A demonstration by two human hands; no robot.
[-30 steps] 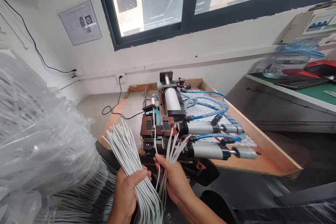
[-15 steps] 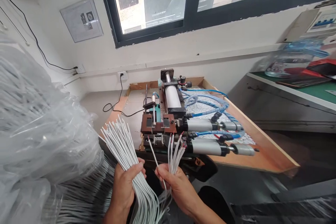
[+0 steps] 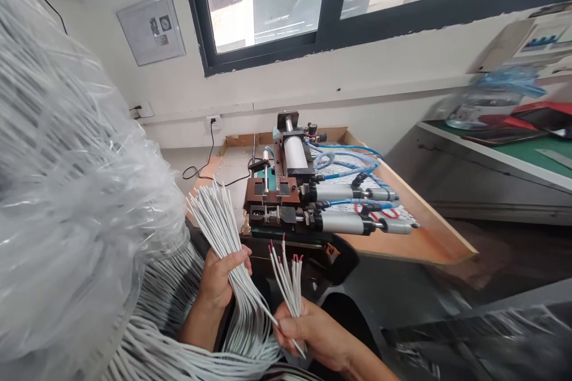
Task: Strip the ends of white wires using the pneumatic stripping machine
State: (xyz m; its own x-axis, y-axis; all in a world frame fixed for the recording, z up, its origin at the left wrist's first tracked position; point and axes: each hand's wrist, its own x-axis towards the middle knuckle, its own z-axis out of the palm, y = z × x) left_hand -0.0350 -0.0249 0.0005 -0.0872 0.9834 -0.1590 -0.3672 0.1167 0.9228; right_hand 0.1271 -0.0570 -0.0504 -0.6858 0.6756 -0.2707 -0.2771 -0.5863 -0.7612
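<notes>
My left hand (image 3: 218, 278) is closed around a thick bundle of white cables (image 3: 218, 220), whose plain cut ends fan out above the thumb. Below that fist the cables curve down toward my lap. My right hand (image 3: 315, 330), lower and to the right, grips a smaller bunch of white cables (image 3: 286, 280) with short red wire ends at the top. One white cable slants from the left bundle to my right thumb, its end pointing down past the fingers. Both hands are on the near side of a pneumatic machine (image 3: 272, 190) with dark clamp blocks, apart from it.
Plastic-wrapped cable bundles (image 3: 89, 190) pile up on the left. The machine stands in a wooden-edged tray (image 3: 429, 229), with silver cylinders (image 3: 344, 222) and blue air hoses (image 3: 348, 174) on its right. A green-topped shelf (image 3: 545, 152) carries a plastic jug (image 3: 485, 98).
My right hand has moved down and away from the machine's front clamp, where a single red-tipped cable was pointing. Its thumb now meets a cable from the left bundle. The view has shifted slightly.
</notes>
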